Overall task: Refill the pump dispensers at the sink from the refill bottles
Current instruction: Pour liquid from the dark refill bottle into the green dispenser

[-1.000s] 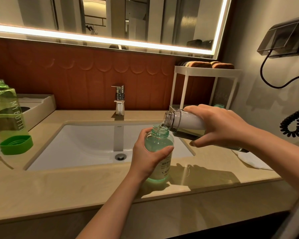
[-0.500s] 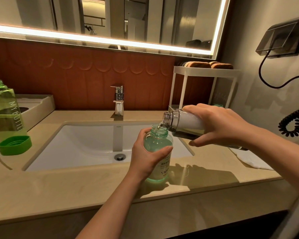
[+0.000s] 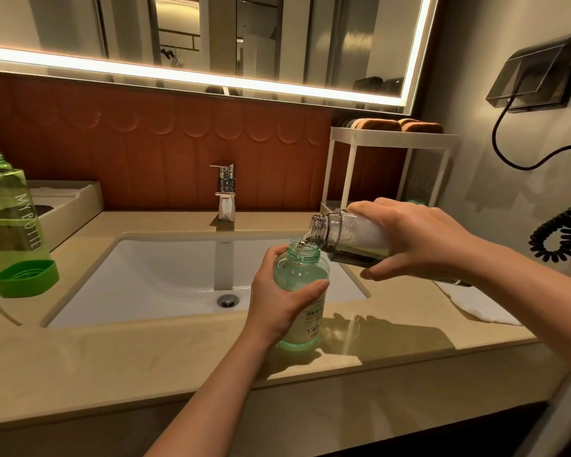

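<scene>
A pale green dispenser bottle (image 3: 305,278) with its pump off stands upright on the counter (image 3: 145,364) at the sink's front right corner. My left hand (image 3: 279,305) grips its body. My right hand (image 3: 416,239) holds a clear refill bottle (image 3: 346,234) tipped almost flat, its open neck just above the green bottle's mouth. A thin clear stream runs from one neck into the other. The pump head is not in view.
A tall green water bottle (image 3: 9,209) stands open at the far left, its green cap (image 3: 27,278) beside it. The white basin (image 3: 178,275) and chrome tap (image 3: 226,192) lie behind. A white rack (image 3: 389,140), a white cloth (image 3: 475,305) and a coiled cord (image 3: 564,229) are on the right.
Both hands and bottles hold nearly the same pose; the pouring continues. The view has shifted slightly.
</scene>
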A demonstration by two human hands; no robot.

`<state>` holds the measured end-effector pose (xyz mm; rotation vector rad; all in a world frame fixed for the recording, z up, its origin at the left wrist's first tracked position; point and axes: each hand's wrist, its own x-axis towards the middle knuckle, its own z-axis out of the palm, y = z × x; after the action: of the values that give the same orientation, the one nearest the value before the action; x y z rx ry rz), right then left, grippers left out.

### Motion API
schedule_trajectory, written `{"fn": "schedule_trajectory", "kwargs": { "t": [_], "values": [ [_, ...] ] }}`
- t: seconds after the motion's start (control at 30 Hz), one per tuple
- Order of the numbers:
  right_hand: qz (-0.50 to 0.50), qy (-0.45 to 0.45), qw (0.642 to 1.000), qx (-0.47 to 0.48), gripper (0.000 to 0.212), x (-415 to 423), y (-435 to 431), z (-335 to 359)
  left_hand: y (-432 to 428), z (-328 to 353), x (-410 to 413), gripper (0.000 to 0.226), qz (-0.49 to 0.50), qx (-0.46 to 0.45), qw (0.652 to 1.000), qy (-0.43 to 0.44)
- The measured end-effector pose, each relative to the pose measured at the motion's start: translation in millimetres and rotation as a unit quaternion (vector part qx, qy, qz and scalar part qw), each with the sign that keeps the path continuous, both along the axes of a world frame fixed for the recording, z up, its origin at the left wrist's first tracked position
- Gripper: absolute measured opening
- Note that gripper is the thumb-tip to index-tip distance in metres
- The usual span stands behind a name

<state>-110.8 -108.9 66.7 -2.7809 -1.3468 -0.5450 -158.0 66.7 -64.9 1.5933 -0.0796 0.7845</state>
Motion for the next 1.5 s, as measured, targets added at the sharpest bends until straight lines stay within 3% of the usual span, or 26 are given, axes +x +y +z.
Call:
{"fn": "schedule_trajectory", "kwargs": {
  "t": [1.5],
  "values": [
    [-0.023,-0.020,0.999,-0.031,0.092,-4.8,0.9,7.4,0.6,-0.2,0.7,0.067,-0.004,0.000,1.000,-0.001]
  ]
}}
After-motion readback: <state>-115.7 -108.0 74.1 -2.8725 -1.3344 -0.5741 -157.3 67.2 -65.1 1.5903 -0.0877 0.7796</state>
